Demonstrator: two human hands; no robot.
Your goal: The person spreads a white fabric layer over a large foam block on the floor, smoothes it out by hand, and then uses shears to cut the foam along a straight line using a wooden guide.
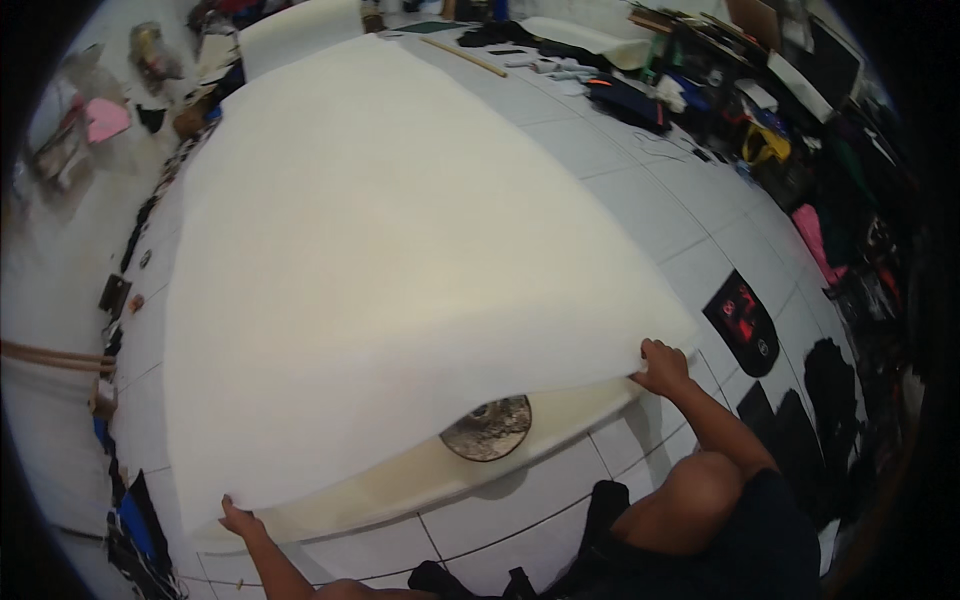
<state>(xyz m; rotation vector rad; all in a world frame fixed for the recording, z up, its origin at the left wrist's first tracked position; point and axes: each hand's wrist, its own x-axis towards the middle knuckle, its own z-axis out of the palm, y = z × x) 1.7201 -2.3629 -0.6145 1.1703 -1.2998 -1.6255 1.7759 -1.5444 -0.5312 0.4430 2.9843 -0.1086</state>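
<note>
Two white foam sheets lie stacked on the tiled floor. The left hand and right hand each pinch closed fingers on the upper sheet's near edge, lifted above one round metal disc.

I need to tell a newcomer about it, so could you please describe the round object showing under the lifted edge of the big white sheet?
Start at the large white foam sheet covering the tiled floor; the left hand and right hand lift its near edge. Under that raised edge, between the hands, lies a round metal disc. It is the only shiny, mottled grey thing there, on a second pale sheet.
</note>
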